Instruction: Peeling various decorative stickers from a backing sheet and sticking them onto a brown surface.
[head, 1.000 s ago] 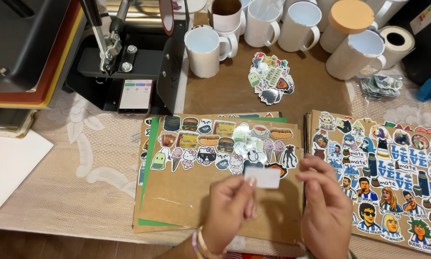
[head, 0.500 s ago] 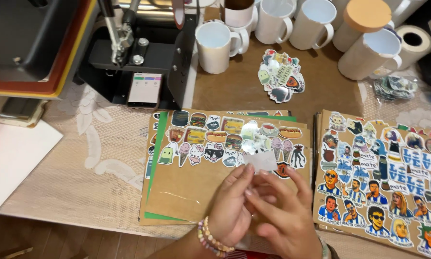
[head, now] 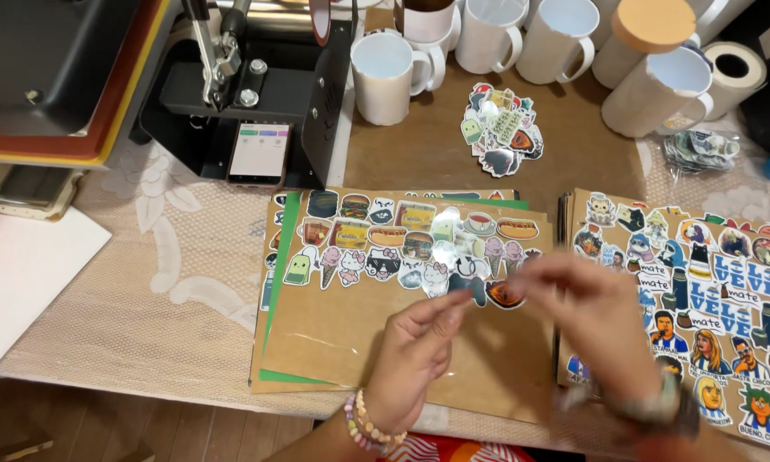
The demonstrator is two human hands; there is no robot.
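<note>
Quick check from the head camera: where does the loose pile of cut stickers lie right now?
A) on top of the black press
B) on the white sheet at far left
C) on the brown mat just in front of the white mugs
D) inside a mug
C: the sticker pile lies on the brown mat, just in front of the white mugs.

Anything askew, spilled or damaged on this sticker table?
Nothing looks damaged or spilled. The loose sticker pile lies heaped near the white mugs, and the brown sticker sheets are stacked slightly fanned, with a green sheet sticking out. The right hand is motion-blurred.
</note>
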